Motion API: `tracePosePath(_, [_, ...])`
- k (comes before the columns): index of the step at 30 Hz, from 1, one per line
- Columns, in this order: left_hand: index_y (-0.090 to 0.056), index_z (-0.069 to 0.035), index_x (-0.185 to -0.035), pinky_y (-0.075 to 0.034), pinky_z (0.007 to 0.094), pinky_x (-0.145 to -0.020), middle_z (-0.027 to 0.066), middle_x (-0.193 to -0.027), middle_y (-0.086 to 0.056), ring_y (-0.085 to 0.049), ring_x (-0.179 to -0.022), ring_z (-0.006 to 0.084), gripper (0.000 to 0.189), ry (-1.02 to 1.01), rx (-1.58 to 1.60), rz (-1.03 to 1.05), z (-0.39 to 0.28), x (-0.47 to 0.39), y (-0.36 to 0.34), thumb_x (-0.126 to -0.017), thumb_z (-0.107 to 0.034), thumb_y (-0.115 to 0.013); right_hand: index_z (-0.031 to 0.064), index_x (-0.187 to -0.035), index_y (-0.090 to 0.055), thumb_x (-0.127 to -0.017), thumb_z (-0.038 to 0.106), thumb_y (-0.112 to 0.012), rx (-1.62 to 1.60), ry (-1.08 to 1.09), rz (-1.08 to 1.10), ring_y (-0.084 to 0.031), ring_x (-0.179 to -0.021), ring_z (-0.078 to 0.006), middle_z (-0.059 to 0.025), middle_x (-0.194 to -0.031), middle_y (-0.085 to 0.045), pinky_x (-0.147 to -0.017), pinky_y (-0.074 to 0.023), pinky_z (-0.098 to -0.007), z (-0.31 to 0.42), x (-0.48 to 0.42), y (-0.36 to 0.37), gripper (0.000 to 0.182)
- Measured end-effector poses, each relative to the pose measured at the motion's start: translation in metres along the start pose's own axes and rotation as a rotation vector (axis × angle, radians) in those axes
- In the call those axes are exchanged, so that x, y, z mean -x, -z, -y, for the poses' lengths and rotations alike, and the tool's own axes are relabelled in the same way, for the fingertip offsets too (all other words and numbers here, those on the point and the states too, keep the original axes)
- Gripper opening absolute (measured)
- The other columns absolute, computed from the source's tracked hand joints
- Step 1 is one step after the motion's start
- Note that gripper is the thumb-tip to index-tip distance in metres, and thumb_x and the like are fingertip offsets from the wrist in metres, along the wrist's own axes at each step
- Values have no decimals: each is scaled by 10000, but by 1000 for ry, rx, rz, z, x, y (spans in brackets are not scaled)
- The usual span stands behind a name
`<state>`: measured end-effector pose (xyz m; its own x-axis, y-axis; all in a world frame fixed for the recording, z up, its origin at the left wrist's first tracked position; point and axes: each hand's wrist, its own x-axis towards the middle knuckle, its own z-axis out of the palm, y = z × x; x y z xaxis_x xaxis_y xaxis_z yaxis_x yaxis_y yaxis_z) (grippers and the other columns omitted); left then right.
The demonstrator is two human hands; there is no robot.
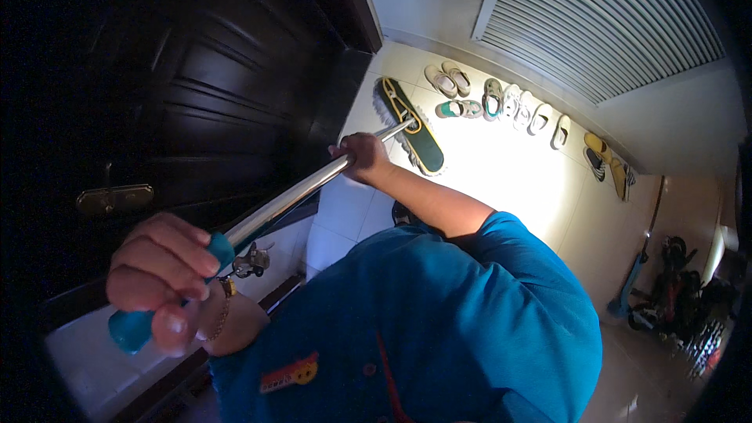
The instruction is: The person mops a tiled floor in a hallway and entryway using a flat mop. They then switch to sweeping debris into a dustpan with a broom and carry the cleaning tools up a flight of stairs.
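Note:
My left hand (161,282), with a gold bracelet at its wrist, grips the teal end grip (132,329) of a mop. Farther along the shiny metal pole (288,200), my right hand (365,157) is closed around it. The pole slants away from me to a flat dust mop head (420,138). Dark green fabric with yellow trim covers the head, and a grey fringe surrounds it. It lies on the pale tiled floor (346,211), close to the dark door side.
A dark panelled door (211,70) with a brass handle plate (114,197) stands at left. Several pairs of shoes (523,108) line the wall below a louvred panel (599,17). At right, a blue long-handled tool (631,288) leans near dark clutter (675,288).

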<state>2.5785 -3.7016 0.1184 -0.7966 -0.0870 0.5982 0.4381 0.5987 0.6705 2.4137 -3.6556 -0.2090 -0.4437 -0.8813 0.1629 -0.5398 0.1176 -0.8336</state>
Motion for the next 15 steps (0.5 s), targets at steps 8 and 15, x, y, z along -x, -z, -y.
tracePosePath(8, [-553, -83, -828, -510, 400, -790, 97, -766, -621, -634, -757, 214, 121, 174, 3, -200, 82, 45, -55, -746, -5, -595, 58, -652, -559, -738, 272, -644, 33, 136, -172, -568, -718, -338, -142, -705, -587, -656, -467, -414, -98, -66, -28, 245])
tracePosePath(15, [-546, -83, -829, -497, 399, -803, 88, -773, -620, -633, -787, 213, 155, 399, -74, -287, 72, 135, -55, -743, 36, -596, 41, -732, -604, -643, 140, -539, 50, 245, 208, -574, -807, -357, -166, -813, -623, -750, -476, -418, -120, -51, -77, 148])
